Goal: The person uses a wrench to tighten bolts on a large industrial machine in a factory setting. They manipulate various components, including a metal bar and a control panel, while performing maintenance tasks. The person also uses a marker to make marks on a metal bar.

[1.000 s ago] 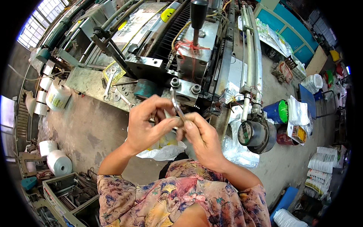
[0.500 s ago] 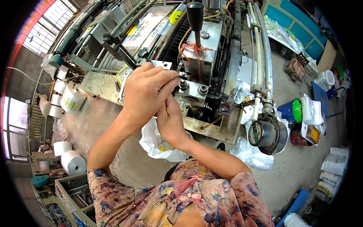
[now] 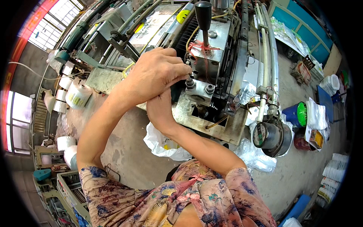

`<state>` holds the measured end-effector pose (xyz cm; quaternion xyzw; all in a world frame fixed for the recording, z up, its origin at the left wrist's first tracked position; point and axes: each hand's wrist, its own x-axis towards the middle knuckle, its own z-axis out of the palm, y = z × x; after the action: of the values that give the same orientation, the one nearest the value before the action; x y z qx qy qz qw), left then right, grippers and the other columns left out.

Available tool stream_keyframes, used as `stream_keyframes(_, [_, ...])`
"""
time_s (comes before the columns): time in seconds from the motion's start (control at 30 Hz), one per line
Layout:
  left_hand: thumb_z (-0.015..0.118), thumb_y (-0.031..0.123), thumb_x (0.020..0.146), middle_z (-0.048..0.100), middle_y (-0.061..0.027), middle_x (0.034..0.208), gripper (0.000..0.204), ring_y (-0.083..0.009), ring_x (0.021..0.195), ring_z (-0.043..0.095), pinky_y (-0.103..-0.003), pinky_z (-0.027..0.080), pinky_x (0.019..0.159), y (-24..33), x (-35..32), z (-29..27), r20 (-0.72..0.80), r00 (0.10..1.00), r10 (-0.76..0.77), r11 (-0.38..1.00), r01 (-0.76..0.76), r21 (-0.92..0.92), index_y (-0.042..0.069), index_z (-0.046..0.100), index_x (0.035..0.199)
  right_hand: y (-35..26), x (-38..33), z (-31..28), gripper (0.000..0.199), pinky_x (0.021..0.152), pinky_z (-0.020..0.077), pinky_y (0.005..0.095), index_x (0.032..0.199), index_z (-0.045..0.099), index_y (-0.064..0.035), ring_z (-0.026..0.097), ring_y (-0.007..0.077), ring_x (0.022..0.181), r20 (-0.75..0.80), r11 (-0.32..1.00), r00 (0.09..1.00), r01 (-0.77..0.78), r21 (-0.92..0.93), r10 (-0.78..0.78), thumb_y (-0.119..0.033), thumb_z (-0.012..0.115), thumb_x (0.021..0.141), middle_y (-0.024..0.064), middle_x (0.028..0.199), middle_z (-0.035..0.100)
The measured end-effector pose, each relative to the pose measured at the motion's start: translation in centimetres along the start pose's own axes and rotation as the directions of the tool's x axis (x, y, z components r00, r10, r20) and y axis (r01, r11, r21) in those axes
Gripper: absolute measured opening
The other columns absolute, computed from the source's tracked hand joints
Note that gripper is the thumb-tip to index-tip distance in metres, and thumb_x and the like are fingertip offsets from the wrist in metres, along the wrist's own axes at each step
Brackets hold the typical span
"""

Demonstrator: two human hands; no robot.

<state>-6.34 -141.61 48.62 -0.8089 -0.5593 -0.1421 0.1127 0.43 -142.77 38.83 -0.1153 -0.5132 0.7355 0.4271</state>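
At machine block (image 3: 202, 90): left hand (image 3: 157, 73) fingers pinched on bolt (image 3: 188, 81).

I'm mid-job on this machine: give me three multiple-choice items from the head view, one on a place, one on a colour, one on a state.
1. The round dial gauge sits:
A. left of the hands
B. right of the hands
C. on the floor

2. The knob on the upright lever is:
A. black
B. red
C. white

3. The left hand is:
A. resting on the floor
B. hanging free
C. at a bolt on the grey metal block

Answers: B, it hangs at the machine's right end; A, dark knob; C, fingertips meet the bolt.
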Motion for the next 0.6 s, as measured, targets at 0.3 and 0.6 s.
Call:
stream_keyframes(0.3, [0.068, 0.014, 0.081, 0.063, -0.0077, 0.078, 0.014, -0.0267, 0.077, 0.061, -0.037, 0.05, 0.064, 2.7, -0.2, 0.6, 0.04, 0.984, -0.175, 0.974, 0.167, 0.155, 0.006, 0.067, 0.092, -0.5, -1.9, -1.7, 0.021, 0.082, 0.0462, 0.0346, 0.107, 0.058, 0.0061, 0.059, 0.0186, 0.095, 0.101, 0.994, 0.993, -0.073, 0.08, 0.064, -0.008, 0.05, 0.093, 0.0131, 0.099, 0.065])
stream_keyframes(0.6, [0.063, 0.02, 0.084, 0.066, -0.0152, 0.08, 0.017, -0.0357, 0.082, 0.064, -0.045, 0.051, 0.072, 4.3, 0.9, 0.8, 0.183, 0.85, -0.493, 0.856, 0.437, 0.274, 0.003, 0.066, 0.084, -1.1, -2.6, -2.4, 0.033, 0.083, 0.0483, 0.0296, 0.127, 0.048, 0.0003, 0.055, 0.0126, 0.106, 0.264, 0.995, 0.96, 0.095, -0.003, -0.091, -0.013, 0.05, 0.097, 0.0071, 0.118, 0.057])
